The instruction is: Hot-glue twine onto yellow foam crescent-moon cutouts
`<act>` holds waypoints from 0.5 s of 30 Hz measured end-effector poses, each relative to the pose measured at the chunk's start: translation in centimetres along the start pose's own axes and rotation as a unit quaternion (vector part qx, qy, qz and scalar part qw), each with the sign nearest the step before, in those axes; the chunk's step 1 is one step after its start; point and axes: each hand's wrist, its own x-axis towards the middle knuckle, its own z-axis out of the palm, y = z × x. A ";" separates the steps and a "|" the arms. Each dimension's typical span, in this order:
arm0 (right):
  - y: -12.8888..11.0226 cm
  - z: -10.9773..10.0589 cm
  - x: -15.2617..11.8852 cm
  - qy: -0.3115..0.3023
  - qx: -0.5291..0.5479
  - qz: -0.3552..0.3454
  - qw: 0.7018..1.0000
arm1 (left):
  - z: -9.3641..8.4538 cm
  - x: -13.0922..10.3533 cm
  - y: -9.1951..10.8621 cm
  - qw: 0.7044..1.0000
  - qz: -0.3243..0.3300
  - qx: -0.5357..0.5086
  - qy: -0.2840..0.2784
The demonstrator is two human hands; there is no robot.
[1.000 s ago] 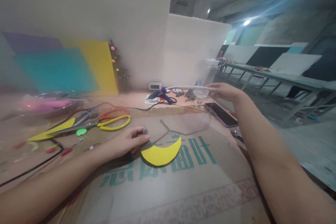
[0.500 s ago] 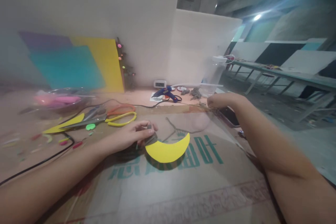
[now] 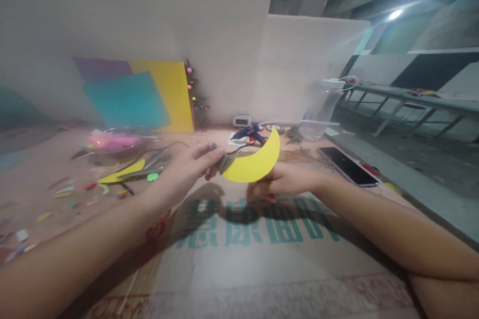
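Note:
My left hand [image 3: 204, 159] pinches the left end of a yellow paper crescent [image 3: 254, 163], where a small grey piece [image 3: 225, 163] covers its tip. The crescent is raised off the cardboard [image 3: 262, 269], with its other tip pointing up. My right hand [image 3: 279, 180] is behind and below the crescent's right half. Its fingers are curled together and partly hidden, so what they hold cannot be made out. Beyond the crescent lies a blue glue gun [image 3: 250, 132].
A phone [image 3: 348, 165] lies right of my right hand. Scissors [image 3: 140, 173], a yellow paper scrap [image 3: 125, 172] and small coloured bits are on the left. Colored sheets [image 3: 127, 99] lean on the wall. A clear jug [image 3: 322, 109] and small clock [image 3: 241, 120] stand at the back.
My right hand has come back from the far right of the table to beneath the crescent. My left hand has lifted the crescent and tilted its right tip up. The view has shifted left.

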 end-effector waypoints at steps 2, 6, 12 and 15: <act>0.3 -1.2 -0.5 0.051 -0.020 0.008 0.999 | -0.4 0.0 0.4 0.999 0.013 0.046 -0.003; 1.2 -4.1 -1.3 0.181 0.017 -0.010 0.983 | -0.8 0.1 0.6 0.992 0.010 0.122 -0.038; 2.1 -5.1 -1.7 0.194 0.067 -0.033 0.978 | 0.1 0.4 -1.0 0.988 -0.043 0.127 -0.072; 2.1 -5.3 -1.9 0.204 0.053 -0.050 0.976 | 0.9 0.4 -2.2 0.989 -0.072 0.106 -0.072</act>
